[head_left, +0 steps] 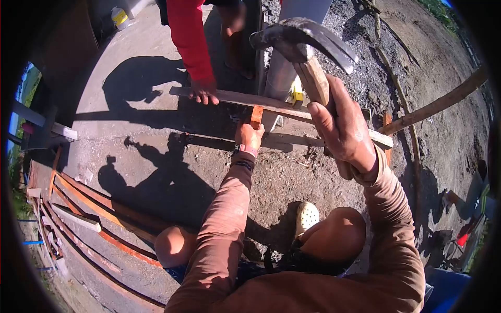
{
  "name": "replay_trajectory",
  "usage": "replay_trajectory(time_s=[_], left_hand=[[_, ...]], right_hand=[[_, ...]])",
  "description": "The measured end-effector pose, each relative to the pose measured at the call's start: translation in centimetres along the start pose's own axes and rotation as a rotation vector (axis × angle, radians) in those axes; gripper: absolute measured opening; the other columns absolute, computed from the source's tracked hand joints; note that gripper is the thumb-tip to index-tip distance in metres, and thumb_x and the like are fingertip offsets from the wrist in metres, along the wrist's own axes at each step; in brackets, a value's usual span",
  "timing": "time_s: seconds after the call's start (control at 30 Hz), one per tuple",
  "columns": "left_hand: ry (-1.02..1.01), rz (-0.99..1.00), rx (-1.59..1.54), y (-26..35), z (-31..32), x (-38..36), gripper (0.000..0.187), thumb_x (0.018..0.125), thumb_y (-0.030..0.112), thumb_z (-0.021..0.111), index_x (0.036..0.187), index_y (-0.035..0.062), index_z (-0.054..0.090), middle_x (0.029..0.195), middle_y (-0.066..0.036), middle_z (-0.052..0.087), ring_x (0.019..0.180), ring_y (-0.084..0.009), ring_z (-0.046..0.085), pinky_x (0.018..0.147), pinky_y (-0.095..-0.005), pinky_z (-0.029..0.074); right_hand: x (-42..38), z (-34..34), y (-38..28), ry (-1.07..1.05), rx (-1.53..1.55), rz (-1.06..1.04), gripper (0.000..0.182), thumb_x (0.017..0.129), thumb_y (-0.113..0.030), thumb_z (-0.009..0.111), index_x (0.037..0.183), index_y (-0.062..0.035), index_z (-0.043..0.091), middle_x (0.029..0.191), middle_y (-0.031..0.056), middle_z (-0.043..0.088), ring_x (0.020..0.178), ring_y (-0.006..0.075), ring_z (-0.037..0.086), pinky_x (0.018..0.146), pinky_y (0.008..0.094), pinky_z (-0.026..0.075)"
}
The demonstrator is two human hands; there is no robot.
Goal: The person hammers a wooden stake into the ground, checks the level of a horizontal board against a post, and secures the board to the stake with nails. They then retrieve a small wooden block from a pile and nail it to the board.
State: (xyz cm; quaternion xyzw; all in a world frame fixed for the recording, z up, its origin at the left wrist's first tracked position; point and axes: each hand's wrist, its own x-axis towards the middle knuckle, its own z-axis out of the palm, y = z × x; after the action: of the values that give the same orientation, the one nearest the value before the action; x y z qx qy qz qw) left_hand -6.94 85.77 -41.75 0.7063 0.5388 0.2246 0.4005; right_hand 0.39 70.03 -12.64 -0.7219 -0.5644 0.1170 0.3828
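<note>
My right hand (347, 122) is wrapped round the wooden handle of a claw hammer (313, 78), raised at the upper right with its dark metal head above the hand. Lower and to the left, my left hand (249, 136) grips a short reddish wood block (256, 117), its upper end against a long board (292, 109). The board runs across the view, past a grey post. Another person's hand (203, 91), in a red sleeve, presses on the board near its left end. A yellow object (297, 96) is beside the post, on the board's far side.
Long wood strips (104, 208) lie on the ground at the lower left. A thick branch (438, 101) slants in from the right. The grey post (282, 73) stands beyond the board. A white and yellow container (120, 18) is at the top left.
</note>
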Motion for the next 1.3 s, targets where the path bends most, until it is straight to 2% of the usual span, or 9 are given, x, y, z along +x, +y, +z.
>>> replay_trajectory(time_s=[0.13,0.27,0.6,0.73,0.8,0.83,1.07,1.17,1.3], left_hand=[[0.013,0.048,0.031,1.3,-1.7,-1.0,0.04,0.065,0.036,0.071,0.071,-0.0025,0.064,0.069,-0.018,0.064,0.068,-0.0331,0.064,0.061,-0.0383,0.049],[0.077,0.371,0.005,-2.5,1.5,0.8,0.043,0.067,0.028,0.069,0.102,0.0059,0.058,0.095,-0.017,0.06,0.084,-0.029,0.061,0.07,-0.0377,0.049],[0.01,0.049,0.186,0.5,-0.4,-0.6,0.038,0.065,0.037,0.071,0.075,0.0015,0.063,0.071,-0.015,0.064,0.068,-0.0291,0.064,0.059,-0.0377,0.05],[0.095,0.349,0.017,-0.8,0.9,0.5,0.035,0.067,0.033,0.071,0.088,0.0057,0.062,0.076,-0.013,0.065,0.072,-0.0251,0.065,0.062,-0.0338,0.05],[0.426,0.557,0.143,-2.4,2.5,1.7,0.035,0.067,0.031,0.071,0.09,0.0058,0.062,0.079,-0.013,0.066,0.075,-0.0244,0.065,0.064,-0.0329,0.05],[0.086,0.018,0.315,0.0,0.4,0.2,0.035,0.065,0.032,0.072,0.085,0.003,0.065,0.078,-0.015,0.066,0.073,-0.0261,0.065,0.063,-0.0345,0.05],[0.016,0.06,0.116,0.1,-0.3,-0.7,0.028,0.066,0.029,0.069,0.083,0.0066,0.064,0.079,-0.014,0.064,0.075,-0.0304,0.063,0.066,-0.0388,0.049],[0.033,0.144,0.135,0.3,-0.6,-0.8,0.032,0.066,0.029,0.068,0.09,0.0089,0.063,0.085,-0.013,0.064,0.079,-0.0302,0.062,0.069,-0.0389,0.05],[0.243,0.286,0.122,-2.0,1.4,1.0,0.031,0.067,0.029,0.069,0.083,0.0029,0.065,0.075,-0.013,0.065,0.07,-0.0303,0.063,0.064,-0.0396,0.05]], right_hand=[[-0.3,2.8,4.3,0.327,0.19,-0.27,0.042,0.086,-0.019,0.051,0.118,0.0018,0.034,0.075,0.023,0.059,0.069,0.0353,0.061,0.059,0.0396,0.047],[-0.9,8.7,13.0,-0.348,-0.166,0.104,0.036,0.084,-0.018,0.052,0.11,0.0017,0.037,0.074,0.0276,0.056,0.071,0.0467,0.055,0.06,0.0484,0.043],[0.6,0.9,3.3,0.349,0.537,-0.328,0.037,0.093,-0.026,0.044,0.119,-0.0021,0.032,0.065,0.0005,0.043,0.048,0.0049,0.04,0.042,0.0189,0.035],[-2.0,10.5,15.2,-0.348,-0.072,0.189,0.044,0.084,-0.019,0.054,0.118,0.0011,0.036,0.084,0.0272,0.057,0.079,0.0443,0.056,0.066,0.0449,0.044],[-0.3,8.6,13.7,-0.161,-0.19,-0.229,0.031,0.084,-0.019,0.054,0.106,0.0014,0.045,0.087,0.0256,0.058,0.083,0.0443,0.057,0.069,0.0431,0.045],[-0.7,7.6,11.0,-0.199,-0.133,-0.104,0.031,0.085,-0.019,0.053,0.107,0.0014,0.045,0.086,0.0225,0.058,0.076,0.0389,0.059,0.065,0.0407,0.046],[0.8,0.3,0.9,0.439,0.475,-0.395,0.033,0.092,-0.021,0.045,0.116,-0.0019,0.033,0.067,0.003,0.049,0.052,0.0034,0.045,0.047,0.0208,0.039],[-2.1,10.5,15.2,-0.365,-0.225,0.052,0.04,0.085,-0.018,0.052,0.114,0.0003,0.033,0.074,0.0307,0.053,0.063,0.0469,0.053,0.053,0.0496,0.039],[-0.2,7.6,10.9,-0.16,-0.139,-0.164,0.024,0.084,-0.014,0.052,0.101,0.0006,0.043,0.075,0.0209,0.057,0.067,0.0406,0.056,0.059,0.0432,0.043]])
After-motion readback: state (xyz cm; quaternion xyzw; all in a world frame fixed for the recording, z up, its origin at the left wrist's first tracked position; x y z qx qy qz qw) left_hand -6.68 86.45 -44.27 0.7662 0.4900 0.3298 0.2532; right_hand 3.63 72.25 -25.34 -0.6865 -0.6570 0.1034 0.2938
